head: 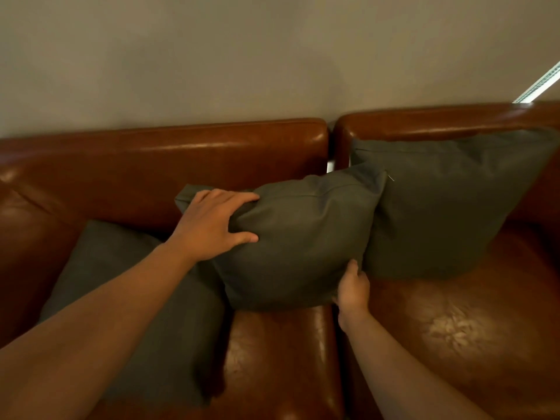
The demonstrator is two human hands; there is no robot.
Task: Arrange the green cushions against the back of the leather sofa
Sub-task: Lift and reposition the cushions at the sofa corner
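Observation:
Three dark green cushions lie on a brown leather sofa (181, 159). The middle cushion (303, 237) stands tilted in front of the sofa back, near the gap between the two seats. My left hand (212, 225) grips its upper left part, fingers over the top edge. My right hand (353, 291) pinches its lower right corner. The right cushion (448, 201) leans upright against the right backrest, touching the middle one. The left cushion (127, 313) lies flat on the left seat, partly under my left arm and under the middle cushion.
A plain grey wall (242, 56) rises right behind the sofa. The backrest is split by a narrow gap (331, 147). Bare shiny seat leather (454, 328) shows at the right and in front of the middle cushion. A white strip (542, 83) runs at the top right.

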